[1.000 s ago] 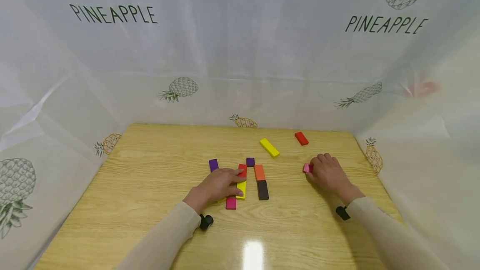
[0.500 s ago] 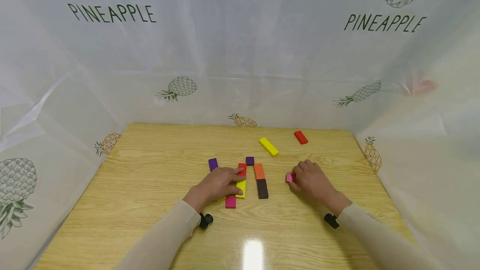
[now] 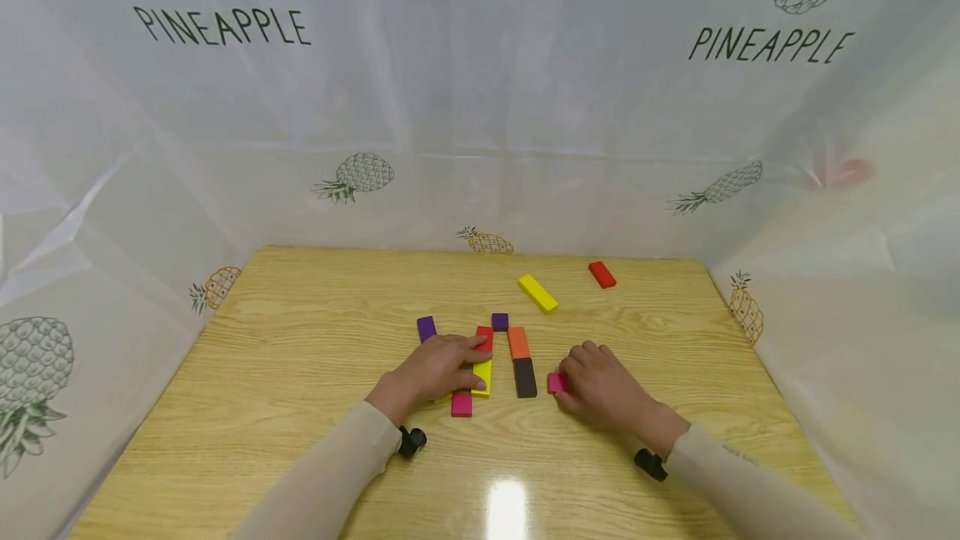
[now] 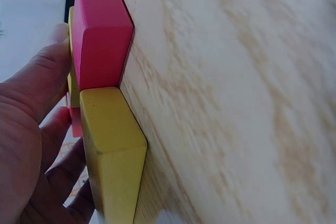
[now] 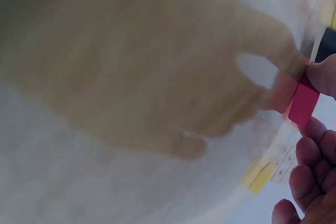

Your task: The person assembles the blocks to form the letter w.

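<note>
My left hand [image 3: 438, 369] rests over a group of flat coloured blocks, fingers spread across a red block [image 3: 485, 338] and a yellow block [image 3: 482, 380]. Below its thumb a pink block [image 3: 462, 404] shows; a purple block [image 3: 427, 327] pokes out beyond the hand. In the left wrist view the pink block [image 4: 102, 35] stands end to end with another yellow block [image 4: 115, 156]. Between thumb and fingers, my right hand [image 3: 607, 390] pinches a small pink block [image 3: 557, 382], right of the black block [image 3: 525, 377]. The right wrist view shows this pink block [image 5: 303, 103] close over the table.
An orange block [image 3: 518, 342] adjoins the black block's far end, with a dark purple square block [image 3: 500, 322] at its upper left. Farther back lie a loose yellow block [image 3: 537, 293] and a red block [image 3: 602, 274]. Pineapple-printed sheeting [image 3: 480, 107] surrounds the wooden table [image 3: 315, 298].
My right hand has moved left and nearer, carrying the pinched pink block toward the black block. My left hand has stayed in place on the blocks.
</note>
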Available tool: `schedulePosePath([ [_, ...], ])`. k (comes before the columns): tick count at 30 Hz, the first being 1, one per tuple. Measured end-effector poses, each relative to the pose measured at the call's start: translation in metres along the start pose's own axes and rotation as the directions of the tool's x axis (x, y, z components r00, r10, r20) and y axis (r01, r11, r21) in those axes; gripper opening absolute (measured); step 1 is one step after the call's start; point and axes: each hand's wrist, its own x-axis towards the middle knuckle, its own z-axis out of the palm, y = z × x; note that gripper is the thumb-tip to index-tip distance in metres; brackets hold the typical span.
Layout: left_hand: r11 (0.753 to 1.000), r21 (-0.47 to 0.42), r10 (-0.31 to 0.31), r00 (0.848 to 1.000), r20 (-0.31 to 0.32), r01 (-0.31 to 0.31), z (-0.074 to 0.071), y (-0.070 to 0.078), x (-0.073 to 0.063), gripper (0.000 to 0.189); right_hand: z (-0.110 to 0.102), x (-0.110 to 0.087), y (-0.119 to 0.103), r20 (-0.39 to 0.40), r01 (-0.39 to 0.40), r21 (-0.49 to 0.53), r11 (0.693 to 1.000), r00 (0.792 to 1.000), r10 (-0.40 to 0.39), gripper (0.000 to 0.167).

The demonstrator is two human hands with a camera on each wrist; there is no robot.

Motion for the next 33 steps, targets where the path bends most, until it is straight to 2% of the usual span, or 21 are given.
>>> schedulePosePath([
  [11, 1.0, 0.002, 0.006, 1.0, -0.004, -0.006, 0.0, 0.001, -0.001, 0.059, -0.003, -0.006, -0.019, 0.048, 0.024, 0.062, 0.998, 0.998, -0.027, 0.026],
  [33, 1.0, 0.009, 0.009, 1.0, -0.001, -0.009, -0.001, 0.001, 0.0, 0.059, -0.005, -0.006, -0.026, 0.068, 0.023, 0.055, 0.998, 0.997, -0.026, 0.029],
])
